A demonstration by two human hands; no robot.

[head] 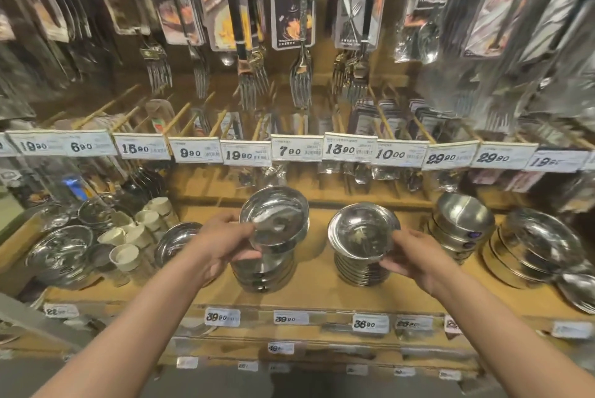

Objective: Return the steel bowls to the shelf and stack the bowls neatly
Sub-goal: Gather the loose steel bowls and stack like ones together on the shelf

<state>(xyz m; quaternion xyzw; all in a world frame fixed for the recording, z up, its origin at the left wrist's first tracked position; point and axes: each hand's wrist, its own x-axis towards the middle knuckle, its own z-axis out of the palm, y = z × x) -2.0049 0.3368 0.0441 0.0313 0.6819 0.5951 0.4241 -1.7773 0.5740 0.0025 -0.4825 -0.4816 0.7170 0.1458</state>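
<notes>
Two stacks of steel bowls stand mid-shelf on the wooden shelf. My left hand grips the rim of the top bowl of the left stack; that bowl sits tilted above the others. My right hand grips the near right rim of the top bowl of the right stack. Both forearms reach in from the bottom of the view.
More steel bowl stacks and wider bowls fill the right of the shelf. To the left lie a shallow dish, white cups and lidded bowls. Packaged forks hang above a row of price tags.
</notes>
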